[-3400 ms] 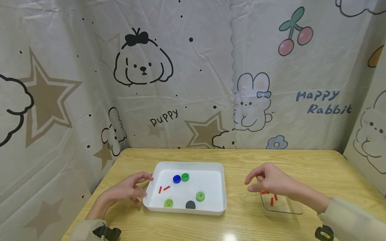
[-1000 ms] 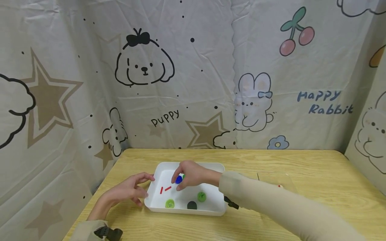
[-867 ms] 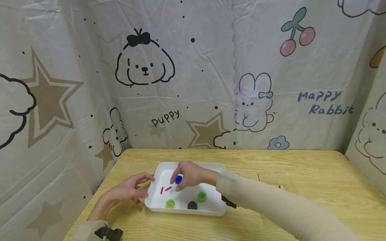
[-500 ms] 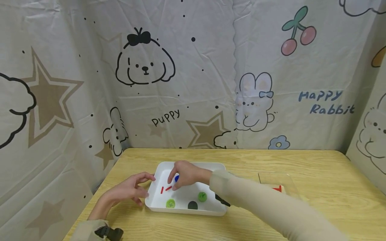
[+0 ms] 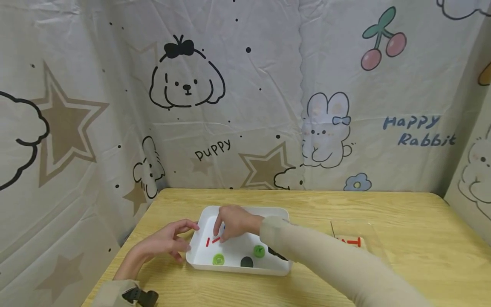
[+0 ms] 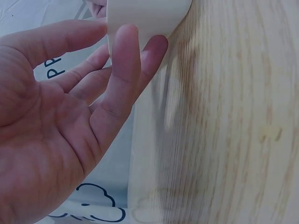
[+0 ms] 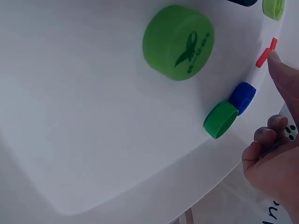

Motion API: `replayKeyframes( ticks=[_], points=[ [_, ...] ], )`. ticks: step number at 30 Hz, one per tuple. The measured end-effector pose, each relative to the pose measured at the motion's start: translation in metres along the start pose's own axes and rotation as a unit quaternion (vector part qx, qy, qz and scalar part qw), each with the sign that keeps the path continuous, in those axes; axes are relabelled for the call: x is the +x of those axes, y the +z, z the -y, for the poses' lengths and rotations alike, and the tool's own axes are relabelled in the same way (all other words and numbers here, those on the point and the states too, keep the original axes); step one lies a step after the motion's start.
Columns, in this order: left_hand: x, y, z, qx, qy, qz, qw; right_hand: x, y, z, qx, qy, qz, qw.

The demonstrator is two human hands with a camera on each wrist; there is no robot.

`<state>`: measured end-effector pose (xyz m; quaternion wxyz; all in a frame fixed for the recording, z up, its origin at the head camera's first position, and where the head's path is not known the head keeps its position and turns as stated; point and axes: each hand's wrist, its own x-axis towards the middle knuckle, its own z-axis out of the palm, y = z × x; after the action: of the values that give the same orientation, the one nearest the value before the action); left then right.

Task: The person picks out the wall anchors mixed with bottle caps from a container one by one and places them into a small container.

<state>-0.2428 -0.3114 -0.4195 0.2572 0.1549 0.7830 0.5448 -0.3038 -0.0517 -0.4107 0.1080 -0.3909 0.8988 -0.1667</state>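
A white tray [image 5: 264,270] holds loose bottle caps and two short red sticks. My left hand [image 5: 163,241] rests fingertips against its left end, fingers loosely extended; the left wrist view shows them at the tray wall [image 6: 145,16]. My right hand [image 5: 234,221] reaches down into the tray, with thumb and index fingertips right at the slanted red stick [image 5: 216,240]. The other red stick [image 5: 208,242] lies just left of it. In the right wrist view the thumb tip overlaps a red stick [image 7: 263,58], while the index finger is out of sight there.
Inside the tray are a light green cap [image 5: 259,251], a yellow-green cap [image 5: 218,259], a dark cap [image 5: 246,262], a blue cap [image 7: 242,98] and a green cap [image 7: 220,120]. A clear box [image 5: 374,232] with red sticks [image 5: 354,242] stands right, partly behind the right sleeve.
The right hand has moved from over the clear box into the tray, then slightly left and down to the slanted red stick. The left hand has stayed at the tray's left end.
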Motion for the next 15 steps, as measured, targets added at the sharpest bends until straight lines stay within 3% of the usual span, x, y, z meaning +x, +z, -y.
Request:
replayKeyframes(
  ticks=[5, 15],
  points=[
    [-0.0017, 0.0012, -0.0028, -0.005, 0.003, 0.001, 1.0, 0.0014, 0.0025, -0.0003, -0.044, -0.025, -0.003, 0.9987],
    [-0.0003, 0.0002, -0.0005, -0.002, 0.007, 0.004, 1.0, 0.0001, 0.0063, 0.0003, -0.035, -0.015, -0.002, 0.9993]
  ],
)
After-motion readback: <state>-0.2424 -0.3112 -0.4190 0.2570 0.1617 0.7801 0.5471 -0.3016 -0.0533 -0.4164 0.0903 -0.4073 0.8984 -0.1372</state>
